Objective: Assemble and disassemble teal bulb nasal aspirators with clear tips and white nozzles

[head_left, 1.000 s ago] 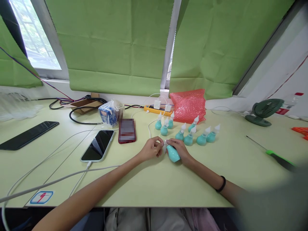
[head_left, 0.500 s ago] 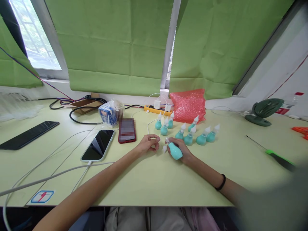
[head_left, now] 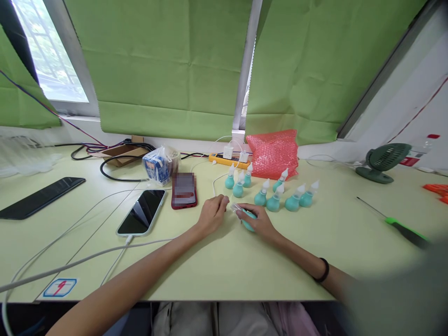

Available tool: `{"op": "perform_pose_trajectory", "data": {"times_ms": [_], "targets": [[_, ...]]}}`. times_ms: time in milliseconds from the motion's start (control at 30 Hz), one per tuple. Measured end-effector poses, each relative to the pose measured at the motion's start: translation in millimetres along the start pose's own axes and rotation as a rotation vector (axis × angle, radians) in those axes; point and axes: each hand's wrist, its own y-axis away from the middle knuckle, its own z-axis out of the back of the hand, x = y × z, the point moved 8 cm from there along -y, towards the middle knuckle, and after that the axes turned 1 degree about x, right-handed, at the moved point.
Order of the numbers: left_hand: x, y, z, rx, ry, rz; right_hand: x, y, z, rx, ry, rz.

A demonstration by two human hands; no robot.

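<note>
My right hand (head_left: 261, 223) is wrapped round a teal nasal aspirator bulb (head_left: 249, 224), which lies tilted under the fingers. A clear nozzle part (head_left: 235, 208) pokes out of this grip on the left side. Just left of it, my left hand (head_left: 213, 213) has its fingers curled and pressed together, back of the hand upward. Whatever those fingertips hold, if anything, is hidden. Behind both hands stand several more teal aspirator bulbs (head_left: 273, 202) with whitish pointed tips, in two loose groups.
To the left lie a white-cased phone (head_left: 143, 212) on a cable and a red-cased phone (head_left: 184, 190). Behind are a wrapped blue pack (head_left: 157, 167), a yellow power strip (head_left: 229, 161) and a red bubble-wrap pouch (head_left: 273, 154). At right are a screwdriver (head_left: 399, 224) and a green fan (head_left: 383, 161).
My right hand has rolled over the bulb, so less of it shows, and its nozzle end points further left. My left hand has turned back-up, its fingers closing together.
</note>
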Motion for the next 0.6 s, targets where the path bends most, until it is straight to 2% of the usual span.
{"op": "perform_pose_trajectory", "data": {"times_ms": [133,200,300,400,600], "targets": [[-12.9,6.0,-7.4,0.073,0.034,-0.003,19.0,12.2,-11.5,0.026,0.251,0.192],[-15.2,7.5,-14.0,0.119,0.072,0.006,21.0,16.3,-13.4,0.008,0.300,0.223],[-14.2,7.7,-22.5,0.180,0.157,0.027,20.4,17.8,-13.3,-0.015,0.366,0.229],[-8.4,6.5,-28.1,0.225,0.261,0.078,17.9,15.6,-16.1,0.033,0.420,0.214],[-2.4,7.1,-41.3,0.368,0.498,0.188,11.5,12.2,-15.5,0.065,0.347,0.182]]}}
